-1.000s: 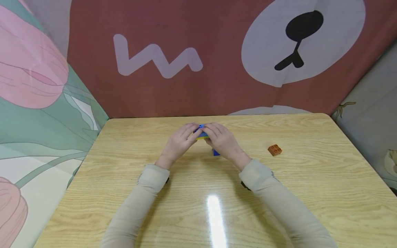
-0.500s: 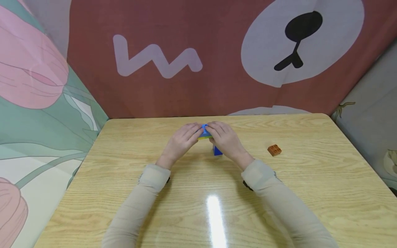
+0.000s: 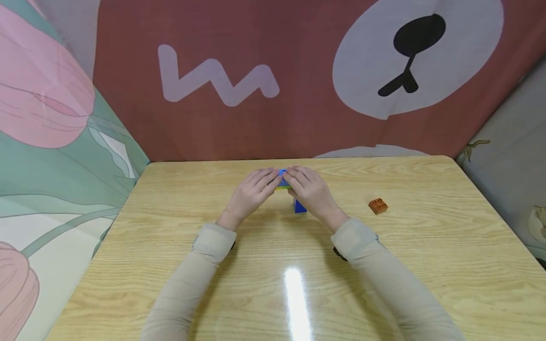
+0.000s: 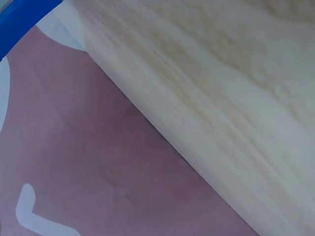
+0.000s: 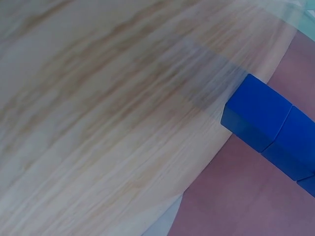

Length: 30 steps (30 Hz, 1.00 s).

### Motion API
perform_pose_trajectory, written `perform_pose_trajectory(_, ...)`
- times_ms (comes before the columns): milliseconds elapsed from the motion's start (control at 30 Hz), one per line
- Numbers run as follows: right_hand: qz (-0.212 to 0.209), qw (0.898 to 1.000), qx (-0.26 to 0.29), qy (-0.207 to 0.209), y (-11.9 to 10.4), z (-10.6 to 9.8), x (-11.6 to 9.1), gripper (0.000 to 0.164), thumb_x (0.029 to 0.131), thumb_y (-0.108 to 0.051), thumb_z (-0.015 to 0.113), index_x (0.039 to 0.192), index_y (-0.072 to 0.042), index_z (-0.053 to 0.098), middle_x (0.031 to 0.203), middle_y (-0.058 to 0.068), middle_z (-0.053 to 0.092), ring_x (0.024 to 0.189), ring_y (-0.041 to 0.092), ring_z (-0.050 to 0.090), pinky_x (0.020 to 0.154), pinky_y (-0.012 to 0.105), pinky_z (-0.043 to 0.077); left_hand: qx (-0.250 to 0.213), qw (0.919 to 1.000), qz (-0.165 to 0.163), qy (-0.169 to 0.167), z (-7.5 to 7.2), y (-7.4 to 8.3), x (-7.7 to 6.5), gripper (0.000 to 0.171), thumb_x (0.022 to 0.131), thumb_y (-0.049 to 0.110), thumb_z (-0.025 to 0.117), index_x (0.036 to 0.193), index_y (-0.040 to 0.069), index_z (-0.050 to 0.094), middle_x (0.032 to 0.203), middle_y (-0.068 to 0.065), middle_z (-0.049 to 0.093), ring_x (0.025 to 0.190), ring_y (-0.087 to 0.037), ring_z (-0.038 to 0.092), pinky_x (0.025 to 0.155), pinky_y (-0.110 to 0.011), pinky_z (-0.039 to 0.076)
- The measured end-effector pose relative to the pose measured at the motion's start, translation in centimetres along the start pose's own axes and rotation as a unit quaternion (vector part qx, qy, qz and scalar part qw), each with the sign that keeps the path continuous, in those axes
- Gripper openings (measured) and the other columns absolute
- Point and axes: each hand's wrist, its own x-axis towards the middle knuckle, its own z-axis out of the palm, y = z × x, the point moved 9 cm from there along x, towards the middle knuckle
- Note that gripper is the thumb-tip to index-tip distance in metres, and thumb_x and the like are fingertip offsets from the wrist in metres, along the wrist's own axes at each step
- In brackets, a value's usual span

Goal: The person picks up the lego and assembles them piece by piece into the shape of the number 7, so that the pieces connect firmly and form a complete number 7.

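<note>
Over the far part of the table, my left hand and right hand hold a toy-brick build between them. The build is blue on top with a yellow-green layer beneath; my fingers cover both its ends. Just below my right hand, a dark blue brick stack shows, its upper part hidden by that hand. In the right wrist view, joined blue bricks rise upright at the right side. A blue piece fills the upper left corner of the left wrist view. Neither wrist view shows fingers.
An orange brick with studs lies to the right on the wooden table. Behind the table's far edge hangs a reddish-brown printed cloth. A flower-print cloth hangs at the left.
Both hands have shifted slightly to the right with the build between them. More of the dark blue stack now shows below my right hand. The orange brick stays in place.
</note>
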Motion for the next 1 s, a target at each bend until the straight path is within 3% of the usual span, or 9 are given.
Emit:
perform_pose_trajectory(600, 0.003, 1.000, 0.002, 0.015, -0.01, -0.03, 0.15, 0.046, 0.059, -0.012, 0.088, 0.100, -0.004, 0.069, 0.098, 0.009, 0.072, 0.097, 0.024, 0.065, 0.088, 0.034, 0.056, -0.037, 0.9991, -0.013, 0.015, -0.03, -0.33, -0.10, 0.019, 0.096, 0.009, 0.055, 0.110, 0.003, 0.067, 0.106, -0.008, 0.072, 0.103, -0.022, 0.068, 0.093, -0.032, 0.055)
perform_pose_trajectory(800, 0.011, 1.000, 0.008, 0.012, 0.11, 0.11, 0.11, 0.049, 0.060, -0.014, 0.089, 0.102, -0.004, 0.066, 0.098, 0.010, 0.071, 0.097, 0.025, 0.065, 0.087, 0.034, 0.056, -0.033, 0.9992, -0.022, -0.006, 0.26, -0.48, -0.06, 0.022, 0.092, 0.006, 0.061, 0.113, 0.004, 0.065, 0.110, -0.008, 0.071, 0.107, -0.022, 0.066, 0.095, -0.033, 0.055)
perform_pose_trajectory(1000, 0.012, 1.000, 0.005, 0.016, 0.21, 0.14, 0.13, 0.051, 0.058, -0.012, 0.090, 0.103, -0.004, 0.067, 0.098, 0.010, 0.070, 0.095, 0.024, 0.065, 0.086, 0.033, 0.057, -0.054, 0.9972, -0.037, -0.037, 0.60, -0.98, -0.01, 0.044, 0.078, 0.018, 0.076, 0.117, 0.005, 0.062, 0.117, -0.008, 0.067, 0.112, -0.024, 0.063, 0.100, -0.032, 0.051)
